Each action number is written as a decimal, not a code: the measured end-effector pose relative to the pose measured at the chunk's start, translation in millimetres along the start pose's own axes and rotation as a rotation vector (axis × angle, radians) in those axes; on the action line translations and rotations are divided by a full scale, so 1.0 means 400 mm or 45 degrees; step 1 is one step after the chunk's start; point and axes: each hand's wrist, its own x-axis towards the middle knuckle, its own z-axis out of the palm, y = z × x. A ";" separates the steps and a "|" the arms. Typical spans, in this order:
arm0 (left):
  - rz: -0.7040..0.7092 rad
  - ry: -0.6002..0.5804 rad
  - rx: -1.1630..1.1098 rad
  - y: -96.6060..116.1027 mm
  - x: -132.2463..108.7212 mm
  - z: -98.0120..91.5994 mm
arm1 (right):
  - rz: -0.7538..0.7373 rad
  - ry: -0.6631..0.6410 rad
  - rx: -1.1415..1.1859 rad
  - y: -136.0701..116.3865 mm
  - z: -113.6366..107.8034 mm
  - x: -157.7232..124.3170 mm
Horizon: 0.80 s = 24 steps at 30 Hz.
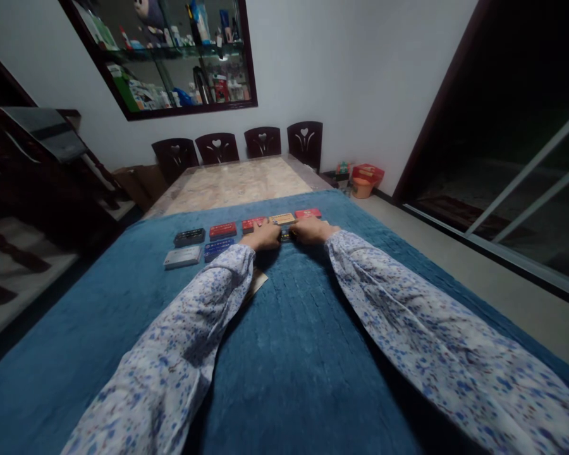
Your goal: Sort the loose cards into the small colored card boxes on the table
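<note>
Both my hands reach far forward over the blue cloth (284, 328), close together. Between them lies a small dark box (285, 235) with yellowish marks on it. My left hand (264, 236) has its fingers closed at the box's left end, and my right hand (310, 231) closes on its right end. Just behind are a yellow box (282, 218), a red box (308, 213) and another red box (251, 224), partly covered by my left hand. Left of that hand sit a blue box (218, 247), a red box (222, 230), a black box (189, 237) and a pale grey box (183, 257).
A flat pale piece of paper or card (258, 282) lies partly under my left sleeve. The marble table top (246, 179) shows beyond the cloth, with several dark chairs (217, 148) behind. An orange bucket (363, 188) stands on the floor to the right.
</note>
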 end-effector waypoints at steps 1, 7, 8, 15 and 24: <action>0.002 -0.002 0.002 0.001 -0.001 -0.001 | -0.008 -0.008 -0.009 0.000 0.000 0.003; 0.026 0.012 0.012 0.008 -0.013 -0.008 | -0.033 -0.053 0.012 0.002 -0.005 0.014; 0.031 0.014 0.015 0.008 -0.015 -0.008 | -0.032 -0.055 0.019 0.002 -0.006 0.015; 0.083 0.037 0.014 0.008 -0.027 -0.009 | -0.001 -0.094 0.023 -0.002 -0.010 0.029; 0.147 0.265 0.060 -0.001 -0.088 -0.011 | 0.026 -0.114 0.017 -0.013 -0.010 0.032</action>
